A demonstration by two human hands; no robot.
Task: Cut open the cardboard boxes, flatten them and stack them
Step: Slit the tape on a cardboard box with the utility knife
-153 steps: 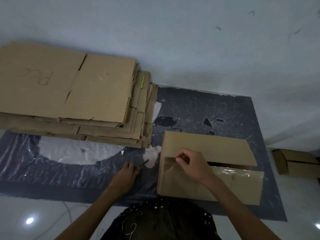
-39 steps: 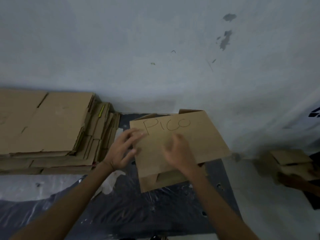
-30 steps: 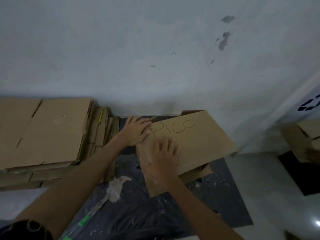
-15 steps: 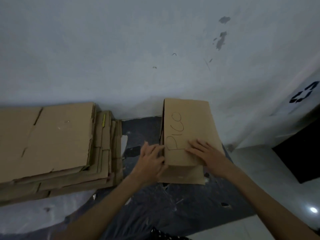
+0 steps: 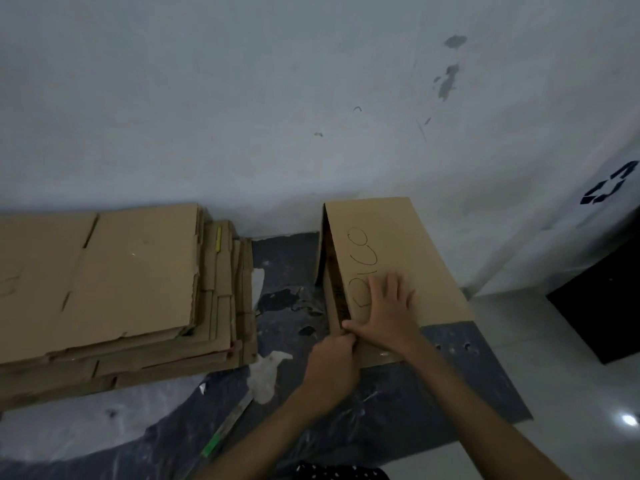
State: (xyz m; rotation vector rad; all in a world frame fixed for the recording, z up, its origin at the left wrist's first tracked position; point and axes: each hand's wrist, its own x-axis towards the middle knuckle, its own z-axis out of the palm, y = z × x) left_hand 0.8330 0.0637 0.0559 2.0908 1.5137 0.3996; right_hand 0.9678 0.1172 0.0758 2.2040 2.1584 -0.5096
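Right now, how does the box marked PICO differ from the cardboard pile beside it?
The box marked PICO is hollow, with a dark gap under its top; the cardboard pile is many flat sheets. The left hand and right hand touch the box; neither touches the pile. Both are brown cardboard.

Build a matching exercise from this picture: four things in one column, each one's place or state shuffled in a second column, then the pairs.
1. box marked PICO
2. cardboard stack
3. right hand
4. left hand

A. rests flat on the box's top
B. grips the box's near left corner
C. piled at left along the wall
D. stands on the dark sheet

Pairs: 1-D, 2-C, 3-A, 4-B.
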